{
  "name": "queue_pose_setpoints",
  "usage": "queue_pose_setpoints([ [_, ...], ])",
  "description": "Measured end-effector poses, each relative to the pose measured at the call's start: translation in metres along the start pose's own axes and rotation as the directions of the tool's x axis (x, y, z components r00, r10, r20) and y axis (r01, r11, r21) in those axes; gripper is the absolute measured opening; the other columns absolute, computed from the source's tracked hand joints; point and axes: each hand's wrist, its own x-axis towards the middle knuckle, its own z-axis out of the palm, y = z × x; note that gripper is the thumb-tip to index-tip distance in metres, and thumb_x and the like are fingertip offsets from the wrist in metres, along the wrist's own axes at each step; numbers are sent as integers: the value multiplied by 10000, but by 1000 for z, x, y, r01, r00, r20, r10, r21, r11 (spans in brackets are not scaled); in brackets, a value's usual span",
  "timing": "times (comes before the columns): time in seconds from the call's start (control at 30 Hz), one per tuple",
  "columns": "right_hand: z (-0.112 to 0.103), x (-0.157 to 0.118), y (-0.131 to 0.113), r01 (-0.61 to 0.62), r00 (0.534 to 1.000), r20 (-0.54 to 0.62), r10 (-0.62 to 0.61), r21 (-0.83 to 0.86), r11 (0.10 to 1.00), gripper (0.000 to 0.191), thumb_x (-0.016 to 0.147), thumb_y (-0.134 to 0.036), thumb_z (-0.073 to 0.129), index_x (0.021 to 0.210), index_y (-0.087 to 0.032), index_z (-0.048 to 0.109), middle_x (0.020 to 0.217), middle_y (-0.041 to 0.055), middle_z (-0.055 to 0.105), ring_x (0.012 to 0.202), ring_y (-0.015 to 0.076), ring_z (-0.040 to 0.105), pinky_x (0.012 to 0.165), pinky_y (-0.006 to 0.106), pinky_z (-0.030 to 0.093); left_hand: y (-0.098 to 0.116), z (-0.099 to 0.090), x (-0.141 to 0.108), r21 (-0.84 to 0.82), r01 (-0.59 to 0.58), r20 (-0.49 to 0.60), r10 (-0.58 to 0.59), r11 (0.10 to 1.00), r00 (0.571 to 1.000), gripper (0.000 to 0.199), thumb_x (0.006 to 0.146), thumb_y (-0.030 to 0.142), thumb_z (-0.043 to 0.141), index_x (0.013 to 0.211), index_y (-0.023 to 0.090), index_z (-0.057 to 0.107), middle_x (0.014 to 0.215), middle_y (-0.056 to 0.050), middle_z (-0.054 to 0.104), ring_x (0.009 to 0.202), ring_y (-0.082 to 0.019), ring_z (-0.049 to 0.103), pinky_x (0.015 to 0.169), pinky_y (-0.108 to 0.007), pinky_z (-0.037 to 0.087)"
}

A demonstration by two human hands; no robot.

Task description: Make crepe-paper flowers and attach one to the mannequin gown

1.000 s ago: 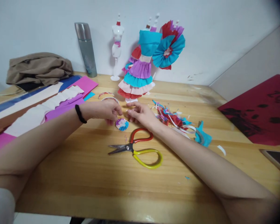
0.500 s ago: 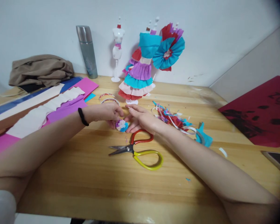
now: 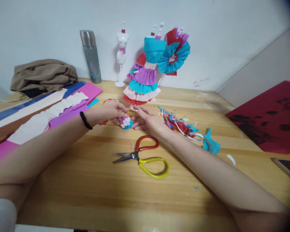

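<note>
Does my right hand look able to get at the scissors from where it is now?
Probably yes: the scissors lie uncovered just in front of you, close to your right hand, though its fingers are busy at the paper rosette.

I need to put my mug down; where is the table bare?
Widest: the near table, between scissors and front edge. Narrower: between bottle and white mannequin. Crowded: the left, under paper and cloth, and right of the right hand, under scraps.

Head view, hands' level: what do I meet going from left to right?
Crumpled white paper strip, left hand, small pleated rosette, right hand, tangled paper scraps, turquoise scrap, red sheet.
</note>
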Motion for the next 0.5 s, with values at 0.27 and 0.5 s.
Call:
queue_pose_setpoints([
  [0.27,-4,7,7,30,1000,-5,-30,16,999,209,992,-305,511,1179,-226,560,751,-11,664,540,103,673,492,188,534,-11,-3,11,-74,-41,-85,34,996,996,189,856,121,612,1044,129,617,879,-50,691,730,-115,663,734,-237,548],
  [0.5,-8,12,12,95,995,-6,-95,16,995,201,943,-319,594,1114,-215,580,759,-12,685,570,100,680,501,182,525,-17,-4,16,81,-62,-103,70,995,992,264,820,162,650,1081,122,656,898,-50,706,778,-121,655,697,-197,512],
])
